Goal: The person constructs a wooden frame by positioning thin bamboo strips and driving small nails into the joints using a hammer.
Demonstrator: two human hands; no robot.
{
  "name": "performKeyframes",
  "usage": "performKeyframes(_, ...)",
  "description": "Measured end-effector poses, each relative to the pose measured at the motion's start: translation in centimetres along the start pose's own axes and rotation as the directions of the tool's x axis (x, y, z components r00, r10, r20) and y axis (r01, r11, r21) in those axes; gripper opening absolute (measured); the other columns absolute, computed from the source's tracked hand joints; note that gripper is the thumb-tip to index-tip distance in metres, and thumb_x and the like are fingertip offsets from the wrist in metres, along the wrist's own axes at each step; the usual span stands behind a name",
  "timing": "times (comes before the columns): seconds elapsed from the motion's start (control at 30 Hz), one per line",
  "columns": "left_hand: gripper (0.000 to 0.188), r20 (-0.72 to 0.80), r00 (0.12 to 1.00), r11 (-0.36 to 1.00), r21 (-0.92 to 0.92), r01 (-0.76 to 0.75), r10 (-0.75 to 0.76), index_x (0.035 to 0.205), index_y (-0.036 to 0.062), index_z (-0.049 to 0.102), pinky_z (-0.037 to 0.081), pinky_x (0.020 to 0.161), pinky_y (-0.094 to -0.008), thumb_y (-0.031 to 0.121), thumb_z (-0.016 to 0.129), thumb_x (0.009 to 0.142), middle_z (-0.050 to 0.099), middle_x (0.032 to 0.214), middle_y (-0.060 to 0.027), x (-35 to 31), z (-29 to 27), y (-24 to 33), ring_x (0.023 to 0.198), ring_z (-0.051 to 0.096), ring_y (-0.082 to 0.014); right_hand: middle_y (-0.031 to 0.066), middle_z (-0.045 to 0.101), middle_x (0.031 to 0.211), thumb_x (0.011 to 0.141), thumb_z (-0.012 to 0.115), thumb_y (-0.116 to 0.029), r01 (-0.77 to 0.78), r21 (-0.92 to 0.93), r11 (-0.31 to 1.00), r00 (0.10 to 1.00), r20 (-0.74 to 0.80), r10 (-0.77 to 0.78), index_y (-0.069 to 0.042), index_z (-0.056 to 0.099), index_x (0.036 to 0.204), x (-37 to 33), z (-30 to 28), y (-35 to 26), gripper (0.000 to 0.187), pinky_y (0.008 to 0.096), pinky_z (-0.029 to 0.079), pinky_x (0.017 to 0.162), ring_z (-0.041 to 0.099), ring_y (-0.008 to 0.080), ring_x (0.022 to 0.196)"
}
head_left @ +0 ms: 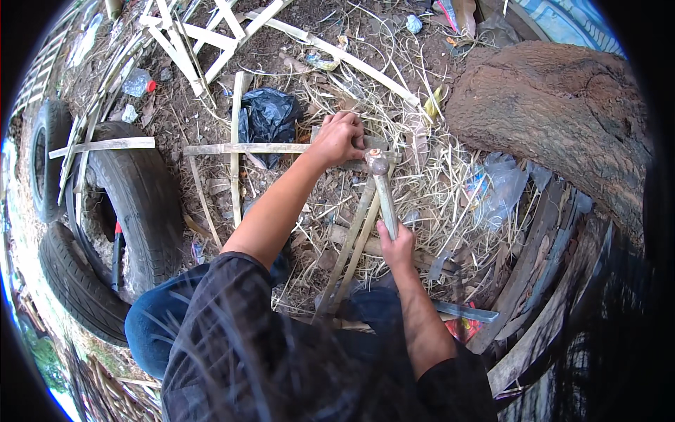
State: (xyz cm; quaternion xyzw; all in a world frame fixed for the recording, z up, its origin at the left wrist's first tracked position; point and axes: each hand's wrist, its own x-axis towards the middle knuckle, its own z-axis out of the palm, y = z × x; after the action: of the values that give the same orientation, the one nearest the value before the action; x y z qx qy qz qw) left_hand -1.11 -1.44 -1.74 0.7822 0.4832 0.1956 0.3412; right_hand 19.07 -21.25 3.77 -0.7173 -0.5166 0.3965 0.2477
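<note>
My right hand (398, 245) is closed round the handle of a hammer (384, 193). The hammer's head is over the right end of a pale bamboo strip (271, 148); whether it touches is hard to tell. My left hand (339, 139) is curled over that strip close to the hammer head, its fingertips partly hidden. Beneath the strip's end lies a flat grey-brown block (349, 166). Another strip (235, 133) crosses the first one on the left. Two more bamboo strips (349, 243) run from the hammer head down toward my knees.
Old tyres (144, 200) lie at left, with a red-and-black handled tool (117, 257) among them. A black plastic bag (268, 116) sits behind the strip. At right are a thick tree trunk (548, 112) and a crumpled clear bag (500, 190). A bamboo lattice (204, 42) lies at the back.
</note>
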Motion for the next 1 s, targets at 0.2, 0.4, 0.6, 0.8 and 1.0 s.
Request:
performKeyframes(0.2, 0.024, 0.065, 0.995, 0.997, 0.001, 0.075, -0.075, 0.065, 0.0112, 0.067, 0.036, 0.101, -0.0434, 0.02, 0.086, 0.055, 0.066, 0.111, 0.0, 0.1, -0.5, -0.3, 0.123, 0.049, -0.0251, 0.0214, 0.062, 0.062, 0.087, 0.07, -0.032, -0.046, 0.004, 0.999, 0.999, 0.002, 0.046, 0.004, 0.066, 0.08, 0.6, -0.2, 0.0, 0.036, 0.0436, 0.049, 0.057, 0.065, 0.0393, 0.061)
performKeyframes(0.4, 0.025, 0.042, 0.998, 0.999, 0.029, 0.045, -0.046, 0.065, 0.0109, 0.066, 0.037, 0.1, -0.0433, 0.025, 0.086, 0.058, 0.068, 0.107, 0.0, -0.2, -0.2, -0.9, 0.122, 0.05, -0.0252, 0.0224, 0.063, 0.064, 0.088, 0.069, -0.031, -0.038, -0.119, 0.992, 0.997, 0.067, 0.046, 0.002, 0.067, 0.083, 0.6, -0.8, -0.3, 0.034, 0.0452, 0.05, 0.057, 0.066, 0.0409, 0.064)
performKeyframes(0.6, 0.026, 0.036, 0.998, 0.998, 0.048, 0.04, -0.041, 0.065, 0.0104, 0.065, 0.037, 0.099, -0.0422, 0.027, 0.085, 0.06, 0.067, 0.108, 0.0012, -0.4, -0.3, -0.8, 0.122, 0.05, -0.0246, 0.0233, 0.063, 0.067, 0.088, 0.069, -0.029, 0.025, -0.155, 0.988, 0.999, 0.048, -0.017, 0.002, 0.067, 0.084, 0.4, -0.6, -0.4, 0.031, 0.0452, 0.05, 0.059, 0.066, 0.0418, 0.067)
performKeyframes(0.8, 0.028, 0.053, 0.998, 0.998, 0.06, 0.021, -0.024, 0.067, 0.0101, 0.066, 0.037, 0.101, -0.041, 0.029, 0.085, 0.06, 0.067, 0.109, 0.0002, -0.5, -0.2, -1.0, 0.123, 0.049, -0.0249, 0.0235, 0.064, 0.068, 0.088, 0.069, -0.029, 0.043, -0.161, 0.986, 0.999, 0.006, -0.043, 0.001, 0.067, 0.086, 0.0, -0.2, -0.1, 0.03, 0.0463, 0.051, 0.061, 0.066, 0.0423, 0.068)
performKeyframes(1.0, 0.029, 0.004, 0.999, 0.997, 0.073, -0.033, 0.033, 0.072, 0.0119, 0.069, 0.037, 0.098, -0.0414, 0.03, 0.087, 0.058, 0.067, 0.107, 0.0016, -0.8, 0.4, -1.2, 0.122, 0.05, -0.0235, 0.0232, 0.063, 0.067, 0.087, 0.069, -0.03, 0.058, -0.148, 0.987, 0.998, 0.016, -0.056, 0.0, 0.067, 0.085, -0.3, -0.5, 0.5, 0.03, 0.047, 0.05, 0.059, 0.065, 0.0427, 0.065)
